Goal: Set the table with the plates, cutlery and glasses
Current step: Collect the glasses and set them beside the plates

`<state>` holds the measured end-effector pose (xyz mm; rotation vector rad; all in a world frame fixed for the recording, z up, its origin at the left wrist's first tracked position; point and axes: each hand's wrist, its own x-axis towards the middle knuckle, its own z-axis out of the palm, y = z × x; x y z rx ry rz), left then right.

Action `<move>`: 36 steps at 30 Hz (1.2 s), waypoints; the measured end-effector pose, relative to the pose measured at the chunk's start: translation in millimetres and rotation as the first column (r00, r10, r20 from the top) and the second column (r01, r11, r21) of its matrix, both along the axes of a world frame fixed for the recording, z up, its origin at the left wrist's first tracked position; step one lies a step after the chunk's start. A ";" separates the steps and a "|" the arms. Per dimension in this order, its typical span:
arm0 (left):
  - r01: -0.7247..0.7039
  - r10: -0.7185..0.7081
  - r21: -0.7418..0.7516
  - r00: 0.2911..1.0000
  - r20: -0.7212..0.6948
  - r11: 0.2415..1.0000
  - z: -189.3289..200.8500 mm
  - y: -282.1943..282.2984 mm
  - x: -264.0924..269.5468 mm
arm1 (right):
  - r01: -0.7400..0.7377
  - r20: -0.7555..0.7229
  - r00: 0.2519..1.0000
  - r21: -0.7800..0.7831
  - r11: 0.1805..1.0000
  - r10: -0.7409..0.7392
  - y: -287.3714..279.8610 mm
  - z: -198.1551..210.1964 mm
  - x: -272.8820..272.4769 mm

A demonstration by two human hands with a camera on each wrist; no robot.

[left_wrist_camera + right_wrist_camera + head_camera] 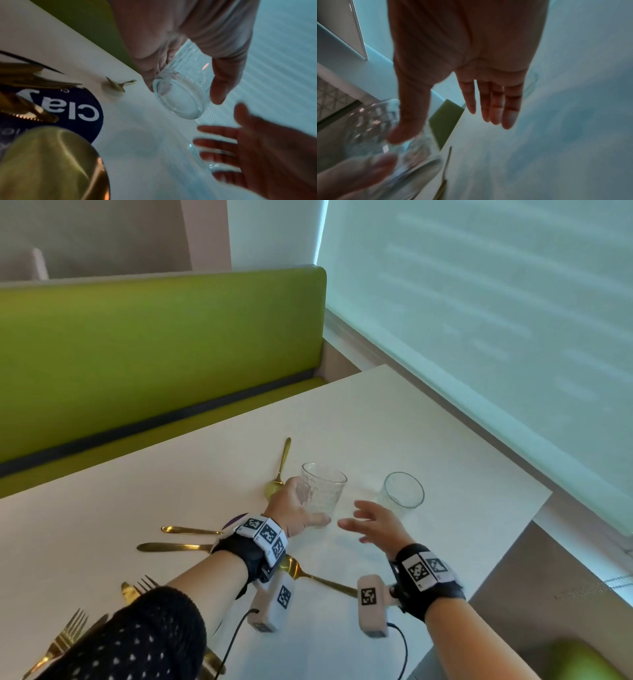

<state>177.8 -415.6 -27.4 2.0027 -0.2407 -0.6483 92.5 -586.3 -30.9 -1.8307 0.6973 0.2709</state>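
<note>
My left hand (308, 501) grips a clear patterned glass (323, 491) near the middle of the white table (445, 440), thumb on the near side and fingers round the far side. The left wrist view shows the same glass (180, 106) from below, between the thumb and fingers of the left hand (184, 94). My right hand (363, 522) hovers open just to its right, fingers spread and holding nothing. A second clear glass (403, 491) stands beyond the right hand. In the right wrist view the right hand (447, 128) has straight fingers (493, 108), with the gripped glass (373, 121) at lower left.
Gold cutlery lies scattered: a spoon (279, 470) left of the held glass, two knives (178, 546) further left, another spoon (308, 573) under my wrists, and forks (68, 635) at the near left. A dark blue round mat (82, 108) lies beneath my left wrist. A green bench (154, 354) runs behind the table.
</note>
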 end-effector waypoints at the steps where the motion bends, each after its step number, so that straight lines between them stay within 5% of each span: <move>1: -0.025 0.025 -0.006 1.000 -0.004 1.000 -0.6 0.5 1.1 | 0.001 -0.071 0.997 -0.063 0.998 -0.005 -10.3 -2.4 -7.7; 5: -0.078 0.078 -0.016 0.997 -0.009 0.997 0.8 1.7 5.0 | 0.134 -0.191 0.963 -0.278 0.951 -0.192 -52.9 -18.5 -29.8; 9: -0.118 0.118 -0.006 0.993 0.011 0.993 1.7 1.8 4.5 | 0.325 -0.085 0.925 -0.333 0.885 -0.371 -65.4 -26.6 -28.8; 16: -0.137 0.136 0.040 0.990 0.020 0.990 3.3 8.5 8.6 | 0.426 0.133 0.905 -0.338 0.839 -0.405 -57.1 -34.4 -5.6; 27: -0.182 0.182 -0.027 0.983 -0.003 0.983 9.3 46.6 -6.3 | 0.502 0.182 0.864 -0.387 0.774 -0.469 -46.0 -36.3 -9.1; 36: -0.240 0.235 -0.156 0.971 -0.055 0.958 11.2 151.6 -70.9 | 0.422 0.311 0.896 -0.371 0.827 -0.318 62.7 -1.0 -54.3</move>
